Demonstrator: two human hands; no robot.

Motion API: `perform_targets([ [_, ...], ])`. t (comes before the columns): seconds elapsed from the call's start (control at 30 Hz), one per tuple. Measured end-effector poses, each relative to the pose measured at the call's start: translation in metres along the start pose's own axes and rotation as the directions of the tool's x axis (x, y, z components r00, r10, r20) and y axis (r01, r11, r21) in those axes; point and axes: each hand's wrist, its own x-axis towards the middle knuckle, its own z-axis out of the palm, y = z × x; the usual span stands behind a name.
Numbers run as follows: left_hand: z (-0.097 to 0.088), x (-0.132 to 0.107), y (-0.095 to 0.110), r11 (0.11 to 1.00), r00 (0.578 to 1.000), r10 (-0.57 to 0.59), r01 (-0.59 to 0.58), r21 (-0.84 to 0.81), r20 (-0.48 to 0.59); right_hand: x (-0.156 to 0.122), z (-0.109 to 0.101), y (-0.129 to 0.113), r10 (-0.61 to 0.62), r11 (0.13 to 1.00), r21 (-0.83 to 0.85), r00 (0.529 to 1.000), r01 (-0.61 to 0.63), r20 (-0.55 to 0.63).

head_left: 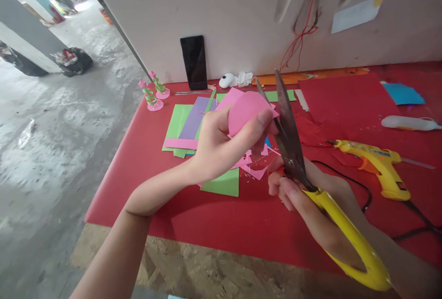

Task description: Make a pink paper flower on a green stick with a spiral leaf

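Note:
My left hand [221,140] pinches a piece of pink paper [246,111] with a rounded edge, thumb in front and fingers behind. In my right hand [311,207] is a pair of scissors [293,152] with yellow handles and dark blades. The blades point up and stand parted, close to the right edge of the pink paper. Below the hands lie pink paper scraps [257,170] and a green sheet [223,184]. More green paper [176,124] and a purple sheet [194,117] are stacked to the left.
A yellow glue gun [378,163] with a black cord lies at right, near a white bottle [409,123]. Against the wall leans a phone [194,62]. Two small paper flowers [152,101] stand at the table's left edge. A blue paper [402,93] lies far right.

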Motion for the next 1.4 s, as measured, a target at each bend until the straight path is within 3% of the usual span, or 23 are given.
perform_targets([
  [0.2, -0.001, 0.002, 0.001, 1.0, 1.0, 0.015, -0.015, 0.014, 0.016, -0.001, 0.002, -0.007, 0.043, 0.999, -0.002, 0.998, -0.043, -0.046],
  [0.43, 0.0, 0.004, 0.005, 0.999, 0.999, 0.026, -0.027, 0.046, 0.029, 0.003, 0.0, 0.01, -0.122, 0.993, -0.002, 0.993, 0.122, -0.005],
  [0.93, -0.001, 0.004, 0.001, 0.997, 0.996, 0.075, -0.076, 0.027, 0.041, 0.005, 0.001, 0.01, -0.253, 0.962, -0.119, 0.967, 0.247, -0.034],
  [1.2, -0.002, 0.007, 0.001, 0.997, 0.995, 0.078, -0.078, 0.001, 0.067, 0.004, -0.002, 0.009, -0.217, 0.973, -0.078, 0.976, 0.216, -0.006],
  [1.4, -0.003, 0.007, -0.001, 0.996, 0.993, 0.085, -0.085, -0.008, 0.079, 0.001, 0.0, 0.014, -0.107, 0.993, -0.057, 0.994, 0.107, 0.002],
])
